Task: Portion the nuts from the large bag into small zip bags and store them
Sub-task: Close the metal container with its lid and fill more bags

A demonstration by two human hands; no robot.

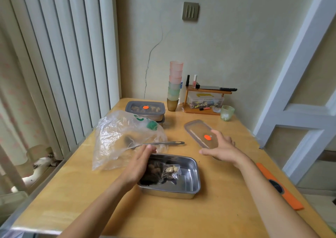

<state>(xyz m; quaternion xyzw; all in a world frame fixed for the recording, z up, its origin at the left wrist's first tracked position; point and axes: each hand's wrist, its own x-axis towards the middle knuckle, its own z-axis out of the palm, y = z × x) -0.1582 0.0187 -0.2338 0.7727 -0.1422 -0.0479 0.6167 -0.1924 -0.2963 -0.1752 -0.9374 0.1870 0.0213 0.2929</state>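
In front of me a shallow rectangular stainless steel tray [190,181] with rounded corners sits on a pale wooden table [163,216]. In its left half lie small clear zip bags [171,172], crinkled and filled with dark and pale nuts. My left hand [140,163] lies at the tray's left rim, fingers straight and together, gripping nothing. My right hand [221,146] is beyond the tray's right corner, fingers spread and nearly straight over the near end of a clear flat lid [195,130] with an orange dot; I cannot tell if it touches.

Left of and behind the tray slumps the large bag [116,137], thin wrinkled clear plastic. A metal spoon [163,143] pokes from it, just behind the tray. Farther back stands a closed steel container [145,109] with a grey-rimmed lid. Bare wood lies open in front of the tray. Right of it, an orange strip [289,197] lies along the table edge.
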